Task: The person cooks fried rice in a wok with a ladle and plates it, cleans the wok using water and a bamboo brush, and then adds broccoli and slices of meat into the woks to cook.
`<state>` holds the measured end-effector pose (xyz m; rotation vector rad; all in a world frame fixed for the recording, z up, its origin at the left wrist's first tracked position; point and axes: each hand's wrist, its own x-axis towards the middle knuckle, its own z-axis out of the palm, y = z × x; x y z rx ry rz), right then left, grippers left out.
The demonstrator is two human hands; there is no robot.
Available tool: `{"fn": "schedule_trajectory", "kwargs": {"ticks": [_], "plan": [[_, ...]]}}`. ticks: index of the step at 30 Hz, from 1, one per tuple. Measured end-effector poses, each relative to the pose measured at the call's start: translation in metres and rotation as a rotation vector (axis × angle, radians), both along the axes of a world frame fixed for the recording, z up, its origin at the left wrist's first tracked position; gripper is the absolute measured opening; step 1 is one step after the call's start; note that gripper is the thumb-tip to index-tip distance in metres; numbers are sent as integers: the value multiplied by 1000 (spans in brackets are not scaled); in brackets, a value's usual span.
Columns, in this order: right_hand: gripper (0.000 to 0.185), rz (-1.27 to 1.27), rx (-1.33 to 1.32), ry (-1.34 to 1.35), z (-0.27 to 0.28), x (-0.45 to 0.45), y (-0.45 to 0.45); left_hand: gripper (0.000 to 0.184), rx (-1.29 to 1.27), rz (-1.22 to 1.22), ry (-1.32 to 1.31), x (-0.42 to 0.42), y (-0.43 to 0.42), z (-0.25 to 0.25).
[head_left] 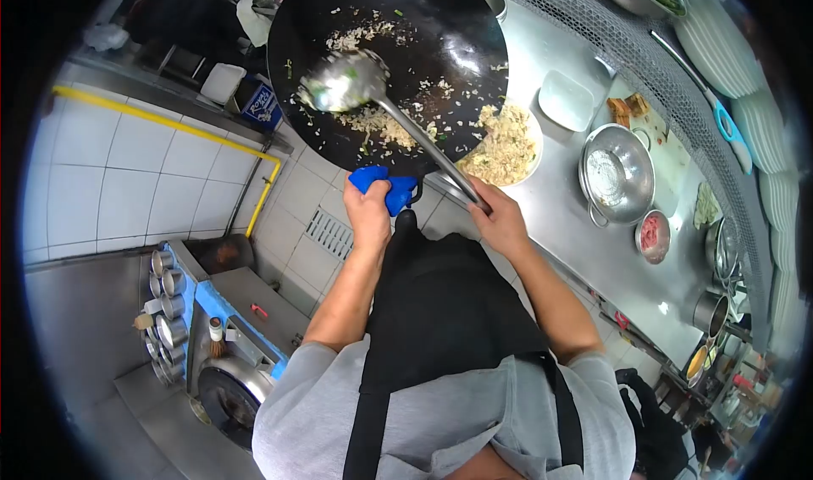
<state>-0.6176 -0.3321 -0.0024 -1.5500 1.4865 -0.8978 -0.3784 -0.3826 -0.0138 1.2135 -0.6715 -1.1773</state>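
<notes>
My left hand (368,216) is closed on a folded blue cloth (370,175) at the near edge of a large black wok (457,27); a bit of dark handle shows beside the cloth. In my right hand (501,219) is the handle of a metal ladle (423,140), whose bowl is blurred over the wok and carries some food. Scattered rice with green bits (381,127) sticks to the wok's inside. Against the wok's right rim stands a bowl heaped with fried rice (506,146), partly hidden by the wok.
On the steel counter (555,194) to the right are a white dish (566,101), a two-handled metal pan (616,175) and a small bowl of pinkish meat (652,233). Stacked plates (720,44) line the shelf. A yellow pipe (165,124) runs along the left wall.
</notes>
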Motion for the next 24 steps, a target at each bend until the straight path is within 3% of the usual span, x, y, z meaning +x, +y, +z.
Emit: {"fn": "schedule_trajectory", "kwargs": {"ticks": [3, 7, 10, 12, 16, 18, 21, 24], "plan": [[57, -25, -101, 356, -30, -64, 38, 29, 54, -4, 10, -2, 0, 19], [60, -198, 28, 553, -20, -132, 100, 30, 44, 21, -60, 1, -4, 13], [58, -231, 111, 549, -8, -122, 87, 30, 26, 24, -75, 0, -5, 5], [56, -226, 18, 291, -27, -97, 47, 31, 31, 21, -41, -1, -5, 8], [60, -155, -201, 76, -17, -10, -47, 34, 24, -9, -2, -1, -3, 7], [62, -154, 233, -36, 23, 27, -64, 35, 12, -30, -16, -2, 0, 8], [63, 1, 72, 69, 11, 18, -40, 36, -5, -41, -36, -6, -7, 18], [66, 41, -4, 348, -4, -32, 16, 36, 6, -37, -33, 0, -11, 9]]}}
